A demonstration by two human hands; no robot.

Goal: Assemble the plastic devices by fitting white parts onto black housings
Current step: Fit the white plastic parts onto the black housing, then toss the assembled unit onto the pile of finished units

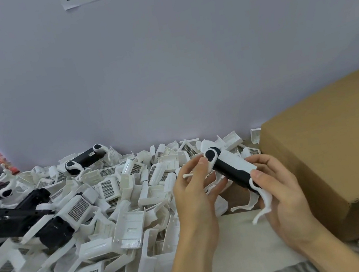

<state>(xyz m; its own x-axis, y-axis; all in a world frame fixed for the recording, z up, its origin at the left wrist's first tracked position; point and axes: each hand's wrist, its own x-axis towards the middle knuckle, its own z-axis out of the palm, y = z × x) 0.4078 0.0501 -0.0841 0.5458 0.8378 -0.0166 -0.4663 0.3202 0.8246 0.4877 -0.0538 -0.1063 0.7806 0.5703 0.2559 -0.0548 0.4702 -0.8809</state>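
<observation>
Two hands on one unit, held up over the table edge between the parts pile and the cardboard box (332,146). Black housing (229,171) lies diagonal, far end toward the pile, near end toward the box. Left hand (195,195) pinches the far end, thumb on the white end cap beside the round black button (210,155), other fingers under the body and loosely spread. Right hand (283,192) grips the near end, thumb on the white cover (237,161) along the top, fingers curled round the white curved arm (262,205) hanging below. Cover looks seated, but can't tell if it's fully clipped. Loose white parts (105,210) heaped left of the hands, some finished black-and-white units (86,159) at the back and far left. Risks, judged: thin curved arm could bend or snap if the right hand squeezes or twists while pressing; cover may go on skewed if pushed from one end only; thumb near the button may slip; a dropped unit would get lost in the pile.
</observation>
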